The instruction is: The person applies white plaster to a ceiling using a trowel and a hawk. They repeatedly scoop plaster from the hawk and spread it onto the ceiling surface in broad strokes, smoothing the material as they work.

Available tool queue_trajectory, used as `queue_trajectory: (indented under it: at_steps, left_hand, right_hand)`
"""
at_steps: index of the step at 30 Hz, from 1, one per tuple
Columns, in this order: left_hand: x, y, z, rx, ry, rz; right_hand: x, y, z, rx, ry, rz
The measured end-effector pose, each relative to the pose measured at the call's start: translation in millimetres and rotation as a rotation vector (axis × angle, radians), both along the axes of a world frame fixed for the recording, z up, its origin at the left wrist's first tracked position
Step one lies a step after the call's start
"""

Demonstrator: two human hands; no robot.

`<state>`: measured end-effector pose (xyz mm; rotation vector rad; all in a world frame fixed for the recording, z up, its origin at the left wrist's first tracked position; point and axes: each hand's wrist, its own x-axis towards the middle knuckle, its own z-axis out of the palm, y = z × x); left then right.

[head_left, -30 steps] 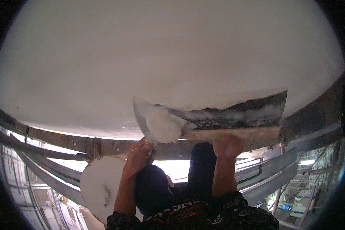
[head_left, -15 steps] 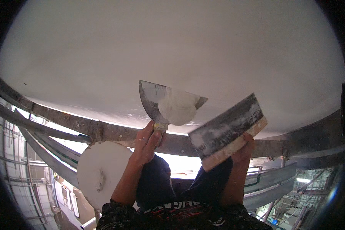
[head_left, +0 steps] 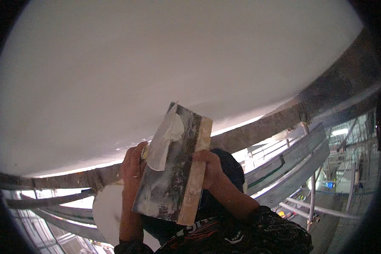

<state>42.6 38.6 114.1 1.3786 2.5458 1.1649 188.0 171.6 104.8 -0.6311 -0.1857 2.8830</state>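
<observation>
My left hand is wrapped round the handle of a putty knife, its blade seen at a slant. That blade lies against the dark metal face of a wide plastering blade. White putty sits between the two, near the upper end of the wide blade. My right hand grips the wide blade by its long wooden back edge, fingers curled over it. Both tools are in front of my body, below the smooth white surface. The left fingers partly hide the knife's handle.
A large, curved white surface fills the upper view, edged by a dark beam. At the lower left is a round white object, partly covered by my left arm. Scaffold planks and metal poles stand to the right.
The two tools, apart before, have come together. The putty knife has turned with its putty against the wide blade, which is now steeper and further left. The view has also swung round.
</observation>
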Motion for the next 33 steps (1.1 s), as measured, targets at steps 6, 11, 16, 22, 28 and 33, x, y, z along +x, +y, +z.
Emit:
queue_trajectory:
  at_steps: [6, 11, 16, 22, 28, 33]
  left_hand:
    - [13, 29, 0, -0.119, 0.099, -0.007]
    - [13, 39, -13, -0.231, 0.272, -0.039]
    - [20, 53, -22, -0.155, 0.148, -0.041]
    - [22, 60, -30, -0.237, 0.103, 0.074]
    - [15, 60, -40, -0.163, 0.103, 0.076]
    - [-2, 18, -51, -0.013, -0.126, 0.125]
  right_hand:
    - [34, 29, -27, -0.008, 0.038, -0.113]
    - [68, 92, -4, 0.199, -0.061, -0.718]
    - [185, 222, -60, 0.441, -0.151, -1.079]
    - [285, 386, -127, 0.888, -0.649, -1.137]
    - [306, 561, -157, 1.116, -1.011, -1.328]
    - [219, 544, -125, 1.349, -1.005, -1.152]
